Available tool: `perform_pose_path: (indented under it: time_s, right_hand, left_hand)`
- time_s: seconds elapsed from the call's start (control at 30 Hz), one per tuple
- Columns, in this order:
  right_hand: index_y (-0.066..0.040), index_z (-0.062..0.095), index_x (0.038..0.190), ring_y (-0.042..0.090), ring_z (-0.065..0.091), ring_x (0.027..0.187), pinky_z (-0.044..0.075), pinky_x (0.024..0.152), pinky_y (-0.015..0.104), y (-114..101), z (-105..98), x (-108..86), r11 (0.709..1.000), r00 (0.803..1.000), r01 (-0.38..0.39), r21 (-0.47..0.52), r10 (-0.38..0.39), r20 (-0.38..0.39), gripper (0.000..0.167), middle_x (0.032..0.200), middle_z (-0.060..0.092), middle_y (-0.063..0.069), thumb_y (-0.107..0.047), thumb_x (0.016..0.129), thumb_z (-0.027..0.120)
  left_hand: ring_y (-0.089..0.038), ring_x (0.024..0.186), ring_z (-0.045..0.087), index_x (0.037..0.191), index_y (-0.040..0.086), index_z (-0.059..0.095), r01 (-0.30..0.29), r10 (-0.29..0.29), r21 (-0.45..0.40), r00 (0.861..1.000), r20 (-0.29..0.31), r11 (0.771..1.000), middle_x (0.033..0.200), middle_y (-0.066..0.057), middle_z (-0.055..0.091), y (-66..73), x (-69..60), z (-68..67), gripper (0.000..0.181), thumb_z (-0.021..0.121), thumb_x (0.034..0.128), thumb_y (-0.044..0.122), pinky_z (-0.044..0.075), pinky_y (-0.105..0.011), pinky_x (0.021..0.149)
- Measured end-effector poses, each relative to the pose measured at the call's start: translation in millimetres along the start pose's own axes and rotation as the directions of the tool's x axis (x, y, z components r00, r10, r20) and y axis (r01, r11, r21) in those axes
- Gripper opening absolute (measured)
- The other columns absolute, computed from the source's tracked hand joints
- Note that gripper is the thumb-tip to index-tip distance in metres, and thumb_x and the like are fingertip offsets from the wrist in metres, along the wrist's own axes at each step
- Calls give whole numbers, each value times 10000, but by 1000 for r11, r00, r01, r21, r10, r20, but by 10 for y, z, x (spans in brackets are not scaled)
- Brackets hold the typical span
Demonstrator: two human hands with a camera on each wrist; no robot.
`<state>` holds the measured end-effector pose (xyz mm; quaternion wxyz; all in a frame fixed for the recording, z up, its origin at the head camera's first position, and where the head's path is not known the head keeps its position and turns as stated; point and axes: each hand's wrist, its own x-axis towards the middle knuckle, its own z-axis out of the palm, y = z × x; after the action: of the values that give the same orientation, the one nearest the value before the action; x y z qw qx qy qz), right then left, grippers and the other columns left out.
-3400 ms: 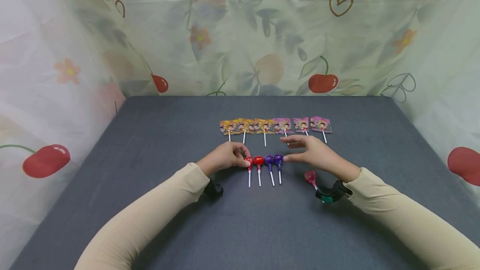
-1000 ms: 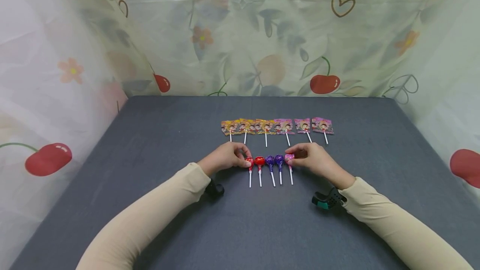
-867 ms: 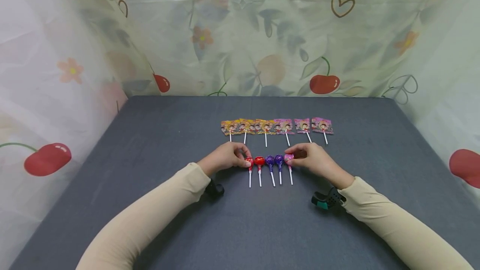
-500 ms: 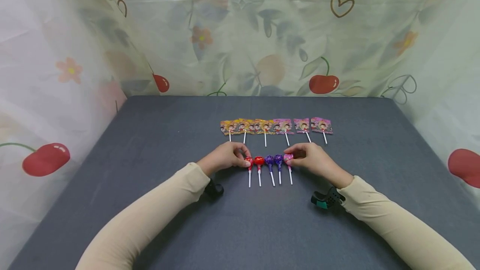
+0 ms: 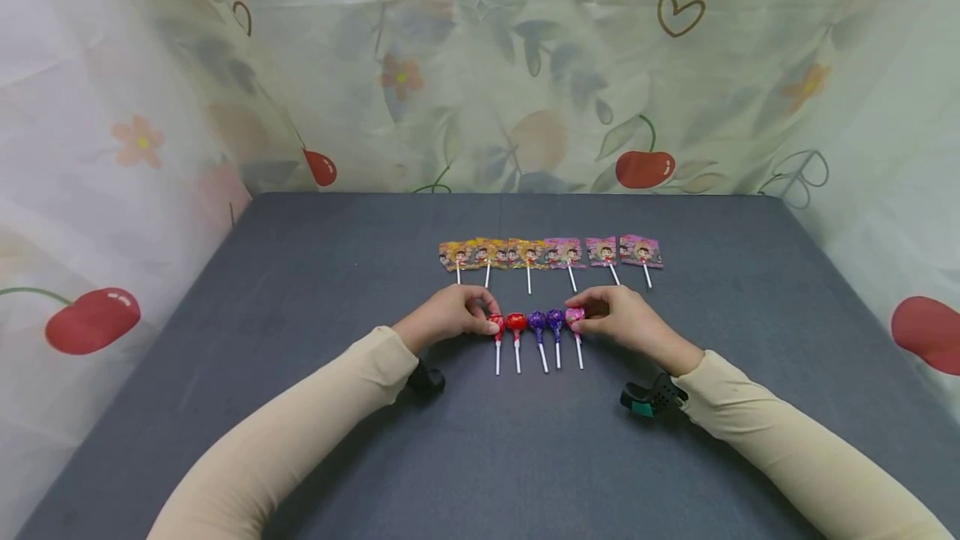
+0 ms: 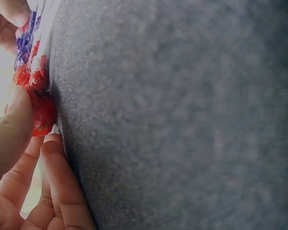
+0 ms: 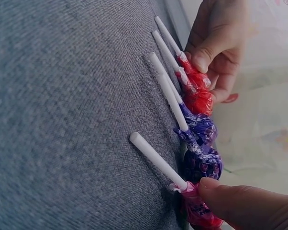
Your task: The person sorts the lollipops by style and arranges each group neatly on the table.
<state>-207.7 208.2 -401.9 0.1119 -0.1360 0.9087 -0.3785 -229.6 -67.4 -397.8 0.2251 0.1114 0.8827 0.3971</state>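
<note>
In the head view, a front row of lollipops lies on the dark table with sticks toward me. My left hand (image 5: 450, 311) pinches the head of the leftmost red lollipop (image 6: 42, 112) between thumb and fingers. Beside it lie a second red lollipop (image 5: 517, 322) and two purple lollipops (image 5: 537, 322), heads close together. At the right end, my right hand (image 5: 626, 322) pinches a pink lollipop (image 7: 197, 203) by its head, next to the nearer purple one. Fingers partly cover both end heads; in the right wrist view, the thumb (image 7: 244, 203) shows on the pink wrapper.
Behind the front row lies a second row: three lollipops in yellow flat wrappers (image 5: 528, 253) at left, three in pink flat wrappers (image 5: 602, 251) at right. The dark table (image 5: 480, 457) ends at a patterned curtain (image 5: 480, 65). Black straps (image 5: 654, 396) sit on both wrists.
The pink lollipop lay apart at the right; my right hand has brought it left to the end of the front row and still pinches it. My left hand has stayed on the red lollipop.
</note>
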Motion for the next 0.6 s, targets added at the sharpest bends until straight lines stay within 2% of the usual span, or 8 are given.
perform_pose_path:
  time_s: [0.43, 0.6]
  right_hand:
    - [-31, 664, 1186, 218, 647, 1008, 509, 886, 409, -10, -6, 1, 999, 999, -38, 22, 37, 11, 363, 1116, 696, 126, -110, 842, 748]
    - [-25, 653, 1200, 234, 650, 1023, 511, 885, 411, -7, 7, -1, 999, 999, -28, 27, 28, 15, 383, 1137, 690, 138, -110, 839, 751]
  left_hand:
    - [-104, 638, 482, 1082, 125, 699, -39, 39, 3, 999, 6, 999, 743, -5, 629, -28, 17, 2, 289, 786, 811, 174, 368, -234, 594]
    - [-108, 653, 494, 1141, 143, 694, -29, 29, -13, 999, 27, 1000, 771, -15, 638, -49, -3, -12, 336, 780, 818, 176, 382, -238, 605]
